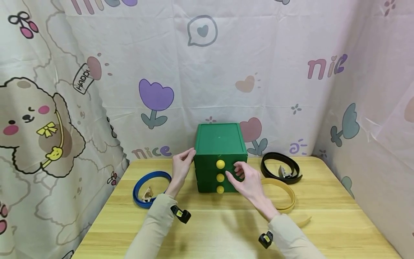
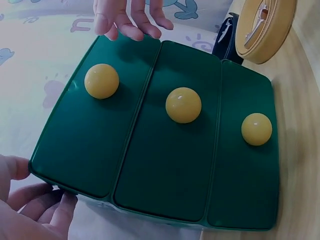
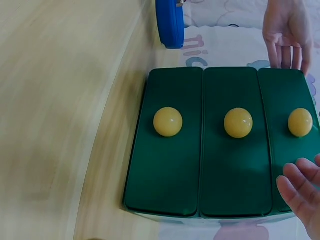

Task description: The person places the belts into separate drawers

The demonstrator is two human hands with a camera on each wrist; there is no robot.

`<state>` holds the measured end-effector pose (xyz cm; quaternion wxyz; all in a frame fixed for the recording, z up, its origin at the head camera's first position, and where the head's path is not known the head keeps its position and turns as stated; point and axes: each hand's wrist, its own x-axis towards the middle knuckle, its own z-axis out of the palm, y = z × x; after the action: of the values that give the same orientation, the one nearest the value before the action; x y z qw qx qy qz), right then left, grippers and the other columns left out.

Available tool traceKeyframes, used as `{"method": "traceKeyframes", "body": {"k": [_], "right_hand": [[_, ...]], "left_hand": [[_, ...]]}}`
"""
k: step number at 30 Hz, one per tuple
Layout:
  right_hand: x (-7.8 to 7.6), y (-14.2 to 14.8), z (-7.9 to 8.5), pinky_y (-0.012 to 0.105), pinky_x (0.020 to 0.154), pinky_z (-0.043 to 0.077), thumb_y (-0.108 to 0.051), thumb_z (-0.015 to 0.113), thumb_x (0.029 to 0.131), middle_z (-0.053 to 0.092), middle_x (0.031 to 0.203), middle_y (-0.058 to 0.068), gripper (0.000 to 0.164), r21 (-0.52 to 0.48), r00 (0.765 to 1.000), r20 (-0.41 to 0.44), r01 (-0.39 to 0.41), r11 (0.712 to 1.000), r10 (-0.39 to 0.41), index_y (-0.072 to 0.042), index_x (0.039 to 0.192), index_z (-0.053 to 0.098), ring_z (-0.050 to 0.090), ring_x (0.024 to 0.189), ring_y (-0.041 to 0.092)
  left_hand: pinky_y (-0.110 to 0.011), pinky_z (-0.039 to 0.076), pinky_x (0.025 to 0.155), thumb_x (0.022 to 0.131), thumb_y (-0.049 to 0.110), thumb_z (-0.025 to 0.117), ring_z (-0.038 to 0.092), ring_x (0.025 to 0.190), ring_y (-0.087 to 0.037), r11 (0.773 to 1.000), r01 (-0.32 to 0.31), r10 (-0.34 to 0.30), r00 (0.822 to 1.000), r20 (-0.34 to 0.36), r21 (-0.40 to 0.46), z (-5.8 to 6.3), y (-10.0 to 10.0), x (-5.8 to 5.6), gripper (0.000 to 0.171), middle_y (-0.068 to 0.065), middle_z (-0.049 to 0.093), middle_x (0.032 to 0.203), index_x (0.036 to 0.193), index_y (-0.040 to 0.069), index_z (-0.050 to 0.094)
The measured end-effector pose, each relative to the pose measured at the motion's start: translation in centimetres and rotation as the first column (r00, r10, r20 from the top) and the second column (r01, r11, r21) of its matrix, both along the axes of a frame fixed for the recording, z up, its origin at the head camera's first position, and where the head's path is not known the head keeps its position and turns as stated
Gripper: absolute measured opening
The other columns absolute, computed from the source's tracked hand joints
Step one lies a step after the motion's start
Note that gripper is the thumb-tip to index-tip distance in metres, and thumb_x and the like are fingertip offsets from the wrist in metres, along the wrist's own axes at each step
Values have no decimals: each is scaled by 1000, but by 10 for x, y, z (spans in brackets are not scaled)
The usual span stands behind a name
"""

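Relaxed and clasping nothing, my left hand (image 1: 182,166) touches the ten-o'clock corner of the green drawer box (image 1: 220,144), seemingly to steady it at my twelve o'clock, while my right hand (image 1: 250,182), loosely spread and empty, hovers at the top knob's (image 1: 220,164) four o'clock.

The wood-grained table (image 1: 210,226) bears a green drawer box (image 1: 220,144), a coiled blue belt (image 1: 136,190) to its left, and a yellow belt (image 1: 292,198) and a black belt (image 1: 275,155) to its right
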<state>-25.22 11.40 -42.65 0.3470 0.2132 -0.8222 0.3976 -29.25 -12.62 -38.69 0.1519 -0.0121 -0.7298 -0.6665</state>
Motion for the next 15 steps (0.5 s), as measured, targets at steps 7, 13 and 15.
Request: {"method": "traceKeyframes", "body": {"k": [7,13,15], "right_hand": [[-3,-7,-2,32,58,59,-23,82,83,69,79,9,28,-5,1000,18,-19,1000,19,-3,98,68,66,64,16],[-5,-14,-1,29,58,59,-22,83,83,70,78,8,28,-16,1000,14,-26,1000,27,-3,98,68,66,64,15],[-5,-16,0,28,58,59,-23,83,83,71,78,8,29,-18,1000,18,-24,1000,25,-3,98,68,67,64,14]], "left_hand": [[-19,58,88,97,17,68,69,111,-18,1000,7,-7,1000,19,-3,0,-4,-1,32,-20,69,128,124,0,71],[-16,57,86,96,17,69,69,101,-5,1000,21,-22,999,29,19,2,-4,-1,32,-21,69,127,124,1,71],[-17,57,88,96,16,69,68,100,-4,999,25,-25,999,28,26,3,-4,-1,32,-21,69,127,124,1,70]]}}
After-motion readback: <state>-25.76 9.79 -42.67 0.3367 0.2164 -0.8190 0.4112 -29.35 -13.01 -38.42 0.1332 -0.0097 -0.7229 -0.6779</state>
